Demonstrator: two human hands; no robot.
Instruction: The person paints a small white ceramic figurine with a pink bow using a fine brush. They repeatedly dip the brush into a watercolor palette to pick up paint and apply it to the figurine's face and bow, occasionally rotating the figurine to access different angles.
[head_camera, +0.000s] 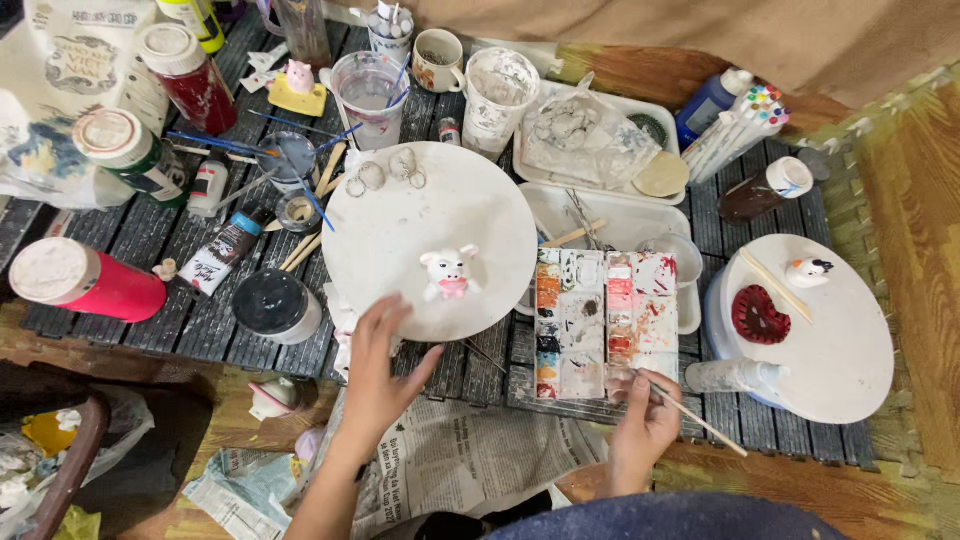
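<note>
Pinched between thumb and fingers, a thin wooden-handled paintbrush (697, 417) sits in the grip of the right hand (643, 432), its shaft slanting out to the right, just below the paint-smeared palette (604, 322). Left hand (378, 368) is released, fingers spread flat on the near rim of the round white board (430, 240), where a small white pig figurine with a pink snout (450, 273) stands.

Risk, as I judge it: the spread hand could tip or turn the board and topple the figurine, and the brush could drag wet colour across the palette's edge.

Farther out on the bench (160, 310), a pink bottle with a white cap (85, 281) lies at left, a red jar (188, 66) and a green-labelled jar (135, 152) stand behind, and a printed tube (222, 252) lies between.
</note>
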